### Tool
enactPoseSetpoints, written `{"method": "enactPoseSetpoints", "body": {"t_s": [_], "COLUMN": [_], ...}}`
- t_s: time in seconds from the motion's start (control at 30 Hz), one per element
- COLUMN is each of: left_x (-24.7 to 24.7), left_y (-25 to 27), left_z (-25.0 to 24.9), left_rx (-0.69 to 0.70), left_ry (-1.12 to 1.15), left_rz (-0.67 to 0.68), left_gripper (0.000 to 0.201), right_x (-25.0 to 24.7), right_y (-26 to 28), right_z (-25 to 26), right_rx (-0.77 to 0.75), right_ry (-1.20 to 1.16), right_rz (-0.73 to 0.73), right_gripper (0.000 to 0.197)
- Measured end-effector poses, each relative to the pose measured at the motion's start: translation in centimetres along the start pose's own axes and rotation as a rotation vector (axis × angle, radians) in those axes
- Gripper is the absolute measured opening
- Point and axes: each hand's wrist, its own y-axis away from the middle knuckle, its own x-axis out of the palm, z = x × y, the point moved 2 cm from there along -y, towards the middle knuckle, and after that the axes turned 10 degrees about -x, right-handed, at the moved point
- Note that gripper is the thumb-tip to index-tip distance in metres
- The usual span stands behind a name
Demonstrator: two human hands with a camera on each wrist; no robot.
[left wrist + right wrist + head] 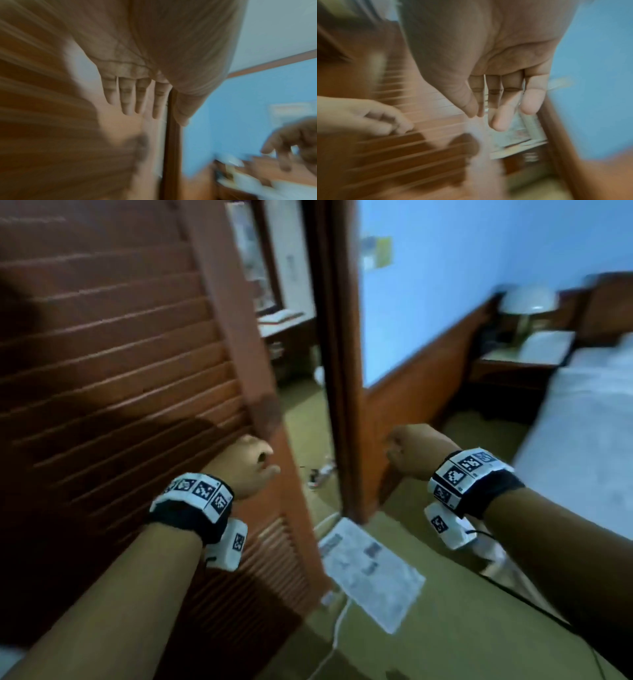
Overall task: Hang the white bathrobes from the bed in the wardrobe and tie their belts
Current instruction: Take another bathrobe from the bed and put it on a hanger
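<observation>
No white bathrobe shows in any view. The brown louvred wardrobe door (120, 354) fills the left of the head view. My left hand (255, 462) is at that door's right edge, about waist height. In the blurred left wrist view its fingers (126, 102) are straight and hold nothing; I cannot tell if they touch the wood. My right hand (407, 451) hangs in the air further right, near the wooden frame post (342, 371). In the right wrist view its fingers (500, 121) are loosely bent and empty. The bed (582, 422) with white sheets lies at the far right.
A narrow mirror-like panel (301, 364) stands between the door and the post. A printed sheet (370, 570) and a white cable (339, 631) lie on the green carpet below my hands. A nightstand (527, 354) with a lamp (527, 299) stands beside the bed.
</observation>
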Motion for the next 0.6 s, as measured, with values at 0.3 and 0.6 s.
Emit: {"method": "enactPoseSetpoints", "body": {"t_s": [0.3, 0.6], "left_x": [12.8, 22.4], "left_y": [-3.9, 2.4], "left_z": [-40.8, -77.7], "left_rx": [0.59, 1.019], "left_ry": [0.005, 0.094], "left_rz": [-0.007, 0.21], "left_gripper": [0.024, 0.02], "right_x": [-9.7, -16.9], "right_y": [26.2, 50.6], "right_z": [-32.1, -52.0], "right_rx": [0.685, 1.113], "right_ry": [0.058, -0.006], "right_rz": [-0.118, -0.268], "right_gripper": [0.025, 0.025]}}
